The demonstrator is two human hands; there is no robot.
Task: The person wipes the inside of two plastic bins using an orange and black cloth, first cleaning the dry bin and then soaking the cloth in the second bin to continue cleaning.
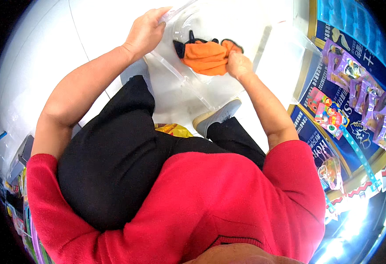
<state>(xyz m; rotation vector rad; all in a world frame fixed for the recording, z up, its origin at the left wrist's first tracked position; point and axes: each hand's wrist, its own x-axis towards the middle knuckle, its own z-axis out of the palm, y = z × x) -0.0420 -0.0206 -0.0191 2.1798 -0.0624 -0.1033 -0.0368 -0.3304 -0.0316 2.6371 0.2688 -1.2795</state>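
Observation:
An orange cloth with dark edging (206, 57) lies bunched inside a clear plastic container (193, 89), at the top middle of the view. My right hand (240, 64) grips the cloth's right end, its fingers partly hidden in the folds. My left hand (148, 31) pinches the upper left edge of clear plastic, which seems to be part of the container or its lid. Both sleeves are pushed up to the elbows.
Grey shoes (217, 115) stand beside the container on white floor tiles (54, 39). A yellow packet (173, 129) lies between the legs. To the right, a blue display (341, 99) carries hanging purple snack packets (351, 67). More packaged goods line the lower left.

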